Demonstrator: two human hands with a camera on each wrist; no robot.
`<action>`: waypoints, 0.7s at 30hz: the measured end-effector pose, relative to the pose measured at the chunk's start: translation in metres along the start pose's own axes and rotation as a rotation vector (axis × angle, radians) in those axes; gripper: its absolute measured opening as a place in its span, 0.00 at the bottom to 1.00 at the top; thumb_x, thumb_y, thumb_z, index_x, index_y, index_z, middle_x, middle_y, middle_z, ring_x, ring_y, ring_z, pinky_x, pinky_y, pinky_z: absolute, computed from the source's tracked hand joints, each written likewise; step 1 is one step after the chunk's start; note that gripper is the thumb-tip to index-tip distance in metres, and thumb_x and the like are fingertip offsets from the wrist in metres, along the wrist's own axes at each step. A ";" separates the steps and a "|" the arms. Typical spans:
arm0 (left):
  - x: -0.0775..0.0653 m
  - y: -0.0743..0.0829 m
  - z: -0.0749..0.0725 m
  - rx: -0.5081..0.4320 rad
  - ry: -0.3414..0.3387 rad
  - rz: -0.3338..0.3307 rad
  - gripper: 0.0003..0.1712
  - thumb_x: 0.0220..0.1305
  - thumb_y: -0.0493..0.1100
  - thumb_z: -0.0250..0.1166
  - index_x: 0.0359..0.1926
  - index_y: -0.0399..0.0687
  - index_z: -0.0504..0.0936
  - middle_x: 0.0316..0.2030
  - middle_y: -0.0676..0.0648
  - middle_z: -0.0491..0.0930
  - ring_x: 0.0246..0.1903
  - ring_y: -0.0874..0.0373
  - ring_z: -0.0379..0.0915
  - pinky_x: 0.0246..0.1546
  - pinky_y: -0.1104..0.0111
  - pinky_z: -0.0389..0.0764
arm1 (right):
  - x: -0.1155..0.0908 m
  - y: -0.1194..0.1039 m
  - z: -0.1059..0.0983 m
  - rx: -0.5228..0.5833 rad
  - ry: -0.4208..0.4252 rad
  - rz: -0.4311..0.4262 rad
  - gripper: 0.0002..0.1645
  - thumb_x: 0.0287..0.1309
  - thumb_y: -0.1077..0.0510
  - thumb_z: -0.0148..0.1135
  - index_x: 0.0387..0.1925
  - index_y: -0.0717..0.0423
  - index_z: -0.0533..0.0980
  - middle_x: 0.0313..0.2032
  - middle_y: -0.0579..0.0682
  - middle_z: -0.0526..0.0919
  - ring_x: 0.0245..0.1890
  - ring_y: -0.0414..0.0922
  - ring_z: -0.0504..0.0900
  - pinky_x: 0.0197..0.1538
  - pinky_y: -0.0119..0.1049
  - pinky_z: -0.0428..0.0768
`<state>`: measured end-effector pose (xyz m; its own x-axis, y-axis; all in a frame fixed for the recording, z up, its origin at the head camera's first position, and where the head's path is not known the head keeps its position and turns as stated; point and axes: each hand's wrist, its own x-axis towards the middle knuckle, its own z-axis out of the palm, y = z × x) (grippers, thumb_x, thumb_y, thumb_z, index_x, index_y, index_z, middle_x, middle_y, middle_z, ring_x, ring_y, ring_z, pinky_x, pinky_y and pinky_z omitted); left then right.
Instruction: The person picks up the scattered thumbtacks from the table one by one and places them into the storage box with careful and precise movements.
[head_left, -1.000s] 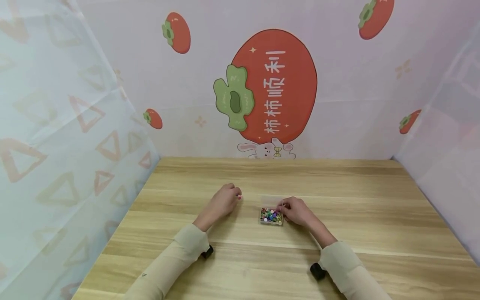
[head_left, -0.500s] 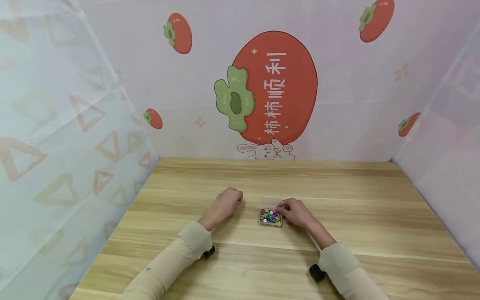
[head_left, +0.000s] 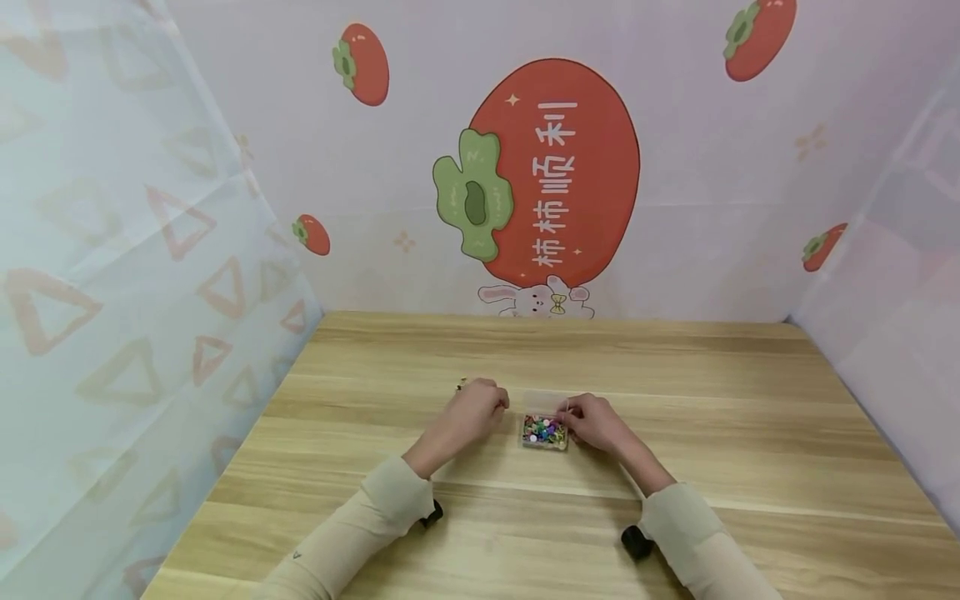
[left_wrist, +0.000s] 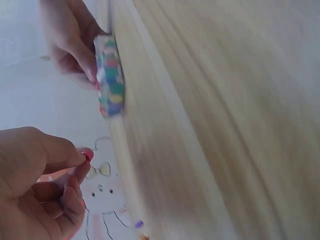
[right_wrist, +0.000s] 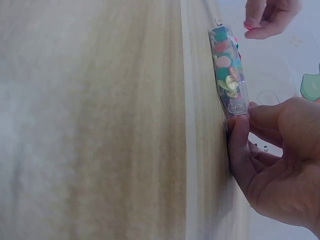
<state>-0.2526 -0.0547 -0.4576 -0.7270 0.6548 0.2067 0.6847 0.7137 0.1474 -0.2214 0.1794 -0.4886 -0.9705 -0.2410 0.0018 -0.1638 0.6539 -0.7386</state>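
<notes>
Now left hand (head_left: 474, 410) is nearer the box (right_wrist: 238, 106), bringing its pinched red piece (left_wrist: 88, 155) close. Right hand (head_left: 594, 421) grips box end.

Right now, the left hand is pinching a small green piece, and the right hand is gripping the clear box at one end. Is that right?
Not quite: the small piece pinched by the left hand is pinkish red, not green, as the left wrist view shows. The right hand does grip the clear box at one end.
</notes>
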 end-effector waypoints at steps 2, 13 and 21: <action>-0.001 0.008 -0.001 -0.004 0.020 0.029 0.09 0.60 0.33 0.60 0.37 0.43 0.86 0.34 0.46 0.85 0.36 0.56 0.79 0.39 0.68 0.83 | 0.000 0.000 0.000 0.005 -0.002 0.002 0.07 0.63 0.61 0.58 0.34 0.57 0.82 0.16 0.48 0.78 0.15 0.39 0.72 0.22 0.33 0.72; 0.003 0.046 0.004 -0.061 0.038 0.099 0.03 0.60 0.37 0.63 0.34 0.48 0.83 0.30 0.52 0.82 0.30 0.63 0.74 0.32 0.73 0.79 | 0.001 0.003 0.001 -0.015 0.013 -0.004 0.07 0.63 0.59 0.59 0.33 0.54 0.82 0.14 0.45 0.76 0.13 0.38 0.70 0.22 0.32 0.71; 0.013 0.061 0.014 -0.075 0.070 0.126 0.02 0.61 0.38 0.64 0.35 0.49 0.82 0.30 0.54 0.83 0.30 0.66 0.74 0.30 0.76 0.77 | 0.001 0.002 0.001 0.022 -0.006 0.014 0.07 0.64 0.59 0.58 0.34 0.54 0.82 0.14 0.46 0.77 0.13 0.38 0.71 0.21 0.31 0.70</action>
<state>-0.2214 0.0008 -0.4599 -0.6317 0.7170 0.2948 0.7740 0.6049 0.1871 -0.2228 0.1797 -0.4901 -0.9715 -0.2365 -0.0127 -0.1463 0.6411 -0.7534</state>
